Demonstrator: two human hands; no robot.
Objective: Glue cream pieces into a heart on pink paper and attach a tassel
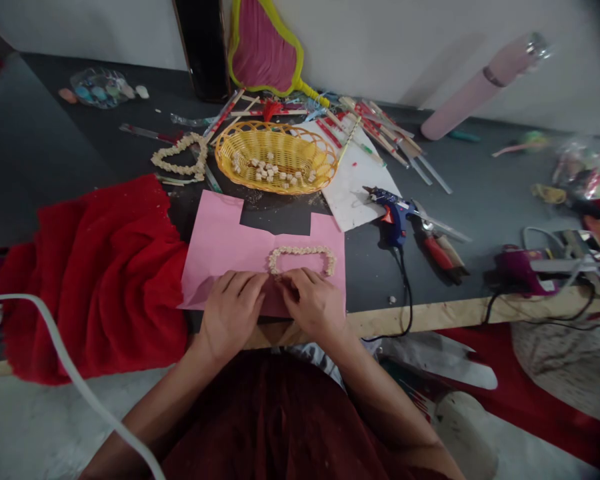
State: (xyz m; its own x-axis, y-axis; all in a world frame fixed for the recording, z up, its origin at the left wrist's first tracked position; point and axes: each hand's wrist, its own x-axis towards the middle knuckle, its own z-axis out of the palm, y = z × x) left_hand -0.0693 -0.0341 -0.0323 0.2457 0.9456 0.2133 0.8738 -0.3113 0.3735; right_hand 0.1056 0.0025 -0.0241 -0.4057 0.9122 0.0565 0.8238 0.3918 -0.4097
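Note:
A loop of small cream-coloured pieces [305, 251] lies on a pink paper sheet [215, 227] that has a notch in its far edge. My right hand [314, 301] is at the near side of the loop, fingers bent in a pinch and covering part of it. Just left of it, my left hand [234, 308] rests over the paper with fingers curled and thumb against them. Whatever is between the fingertips of either hand is too small or hidden to name. Beyond the paper, a yellow woven basket [280, 127] holds several loose cream pieces [267, 171].
A heart-shaped loop of similar pieces [203, 160] lies left of the basket. To the right are a blue glue gun [395, 212], red-handled pliers [439, 253] and a pink bottle [475, 93]. Sticks [380, 133] lie behind; a red cloth [100, 273] covers the left.

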